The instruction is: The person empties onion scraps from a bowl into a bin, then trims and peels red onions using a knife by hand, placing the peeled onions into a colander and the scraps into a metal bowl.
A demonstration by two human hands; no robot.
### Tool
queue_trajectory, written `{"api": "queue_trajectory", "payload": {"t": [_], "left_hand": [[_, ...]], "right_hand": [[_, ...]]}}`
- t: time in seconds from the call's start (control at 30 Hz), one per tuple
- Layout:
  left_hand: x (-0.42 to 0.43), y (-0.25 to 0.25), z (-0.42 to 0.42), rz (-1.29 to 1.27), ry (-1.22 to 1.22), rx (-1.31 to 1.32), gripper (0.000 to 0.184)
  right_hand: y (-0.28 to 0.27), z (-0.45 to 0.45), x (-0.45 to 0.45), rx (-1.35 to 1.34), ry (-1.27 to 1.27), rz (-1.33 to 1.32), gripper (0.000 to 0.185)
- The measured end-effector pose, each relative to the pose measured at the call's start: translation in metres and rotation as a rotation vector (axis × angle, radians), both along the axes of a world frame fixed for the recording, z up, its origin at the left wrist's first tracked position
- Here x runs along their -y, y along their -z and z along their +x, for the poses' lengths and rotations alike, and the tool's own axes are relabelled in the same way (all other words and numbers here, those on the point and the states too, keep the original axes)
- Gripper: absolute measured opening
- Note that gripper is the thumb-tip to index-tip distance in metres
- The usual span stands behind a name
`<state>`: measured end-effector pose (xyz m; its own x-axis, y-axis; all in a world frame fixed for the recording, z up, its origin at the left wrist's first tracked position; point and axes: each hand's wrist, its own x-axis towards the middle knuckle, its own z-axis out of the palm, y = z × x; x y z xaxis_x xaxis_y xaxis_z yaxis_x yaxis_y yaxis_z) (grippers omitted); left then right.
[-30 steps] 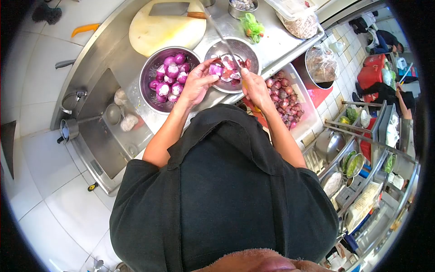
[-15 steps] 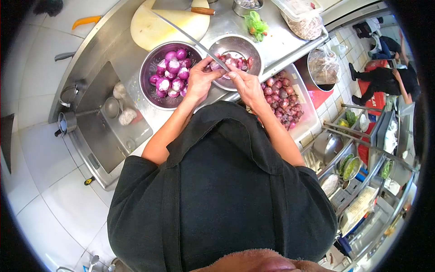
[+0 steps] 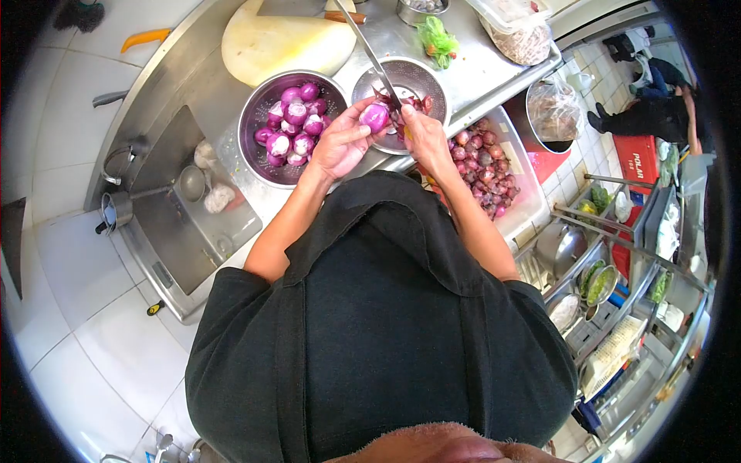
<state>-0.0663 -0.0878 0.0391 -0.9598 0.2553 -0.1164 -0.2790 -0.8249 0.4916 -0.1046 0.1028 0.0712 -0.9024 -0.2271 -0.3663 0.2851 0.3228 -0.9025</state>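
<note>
My left hand (image 3: 340,149) holds a peeled red onion (image 3: 375,117) in its fingertips, palm turned up. Gripped in my right hand (image 3: 423,137) is a knife (image 3: 373,59), its long blade pointing up and away over the colander of skins. That perforated metal colander (image 3: 428,76) lies beneath my hands with reddish peelings (image 3: 421,104) inside. To its left, a second colander (image 3: 245,143) holds several peeled purple onions (image 3: 295,113). Unpeeled red onions (image 3: 482,166) fill a clear plastic tub (image 3: 532,202) beside my right forearm.
Behind the colanders lies a worn cutting board (image 3: 262,50) with a wooden-handled tool (image 3: 345,16) on it. A green plastic bag (image 3: 437,42) sits on the steel counter. A sink (image 3: 166,224) is at left. A shelf rack (image 3: 617,247) and another person (image 3: 648,119) are at right.
The knife has swung upright, away from the onion. My left hand has turned palm up, showing the peeled onion, and the hands have moved slightly apart.
</note>
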Motion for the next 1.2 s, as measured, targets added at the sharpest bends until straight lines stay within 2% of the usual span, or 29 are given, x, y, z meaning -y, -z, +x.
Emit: {"api": "queue_trajectory", "payload": {"t": [0.07, 0.17, 0.27, 0.33, 0.43, 0.7, 0.8, 0.9, 0.93, 1.03, 1.1, 1.13, 1.17, 1.2], "left_hand": [[-0.002, 0.004, -0.006, 0.001, -0.027, 0.048, 0.049], [-0.005, 0.014, -0.01, -0.042, -0.132, 0.145, 0.045], [-0.005, 0.013, -0.01, -0.056, -0.177, 0.206, 0.042], [-0.007, 0.013, -0.009, -0.104, -0.191, 0.228, 0.042], [-0.012, 0.009, -0.008, -0.223, -0.2, 0.117, 0.036], [-0.019, -0.004, 0.001, -0.319, -0.269, 0.01, 0.053], [-0.018, 0.001, 0.003, -0.405, -0.281, -0.018, 0.056], [-0.013, -0.003, 0.003, -0.386, -0.238, -0.065, 0.052], [-0.009, -0.009, 0.005, -0.363, -0.191, -0.087, 0.052], [-0.003, -0.011, 0.008, -0.264, -0.125, -0.046, 0.054], [-0.001, -0.012, 0.007, -0.225, -0.106, -0.02, 0.057], [-0.001, -0.013, 0.007, -0.231, -0.111, 0.006, 0.057], [-0.002, -0.013, 0.006, -0.237, -0.117, 0.031, 0.058], [-0.003, -0.013, 0.005, -0.242, -0.122, 0.057, 0.059]], "right_hand": [[-0.003, -0.001, -0.002, 0.116, -0.026, 0.003, 0.052], [0.002, 0.004, 0.002, -0.041, 0.031, -0.044, 0.053], [0.016, 0.007, -0.001, -0.317, -0.064, -0.073, 0.056], [0.007, 0.015, 0.0, -0.19, -0.126, -0.089, 0.055], [-0.008, 0.022, 0.001, -0.147, -0.197, -0.095, 0.053], [-0.013, 0.03, 0.002, -0.288, -0.231, -0.086, 0.05], [-0.003, 0.029, 0.003, -0.394, -0.15, -0.104, 0.045], [-0.001, 0.015, -0.01, 0.078, -0.174, -0.099, 0.044], [-0.003, 0.016, -0.007, 0.052, -0.076, -0.173, 0.051], [-0.013, 0.008, -0.014, 0.141, -0.083, -0.068, 0.063], [-0.015, 0.009, -0.015, 0.149, -0.098, -0.075, 0.055], [-0.022, 0.011, -0.015, 0.162, -0.1, -0.072, 0.056], [-0.027, 0.012, -0.015, 0.174, -0.102, -0.068, 0.064], [-0.022, 0.014, -0.015, 0.107, -0.091, -0.091, 0.062]]}}
